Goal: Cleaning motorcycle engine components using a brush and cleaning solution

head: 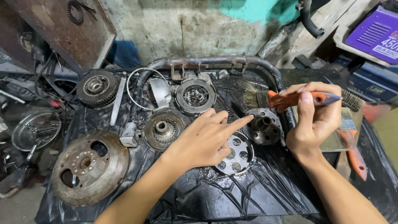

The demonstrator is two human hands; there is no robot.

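My right hand (311,124) grips an orange-handled paintbrush (290,98), its dirty bristles (250,98) pointing left just above a round metal clutch hub (263,125) with holes. My left hand (206,140) lies over a perforated round plate (235,154), index finger stretched out and touching the hub's left rim. Both parts sit on a black oily plastic sheet (232,191).
More parts lie on the sheet: a rusty drum (89,166), a toothed clutch basket (96,88), a round hub (162,129), a clutch plate pack (195,96), a wire ring (137,85). A bent rusty tube (215,62) runs behind. Second orange brush (354,155) at right.
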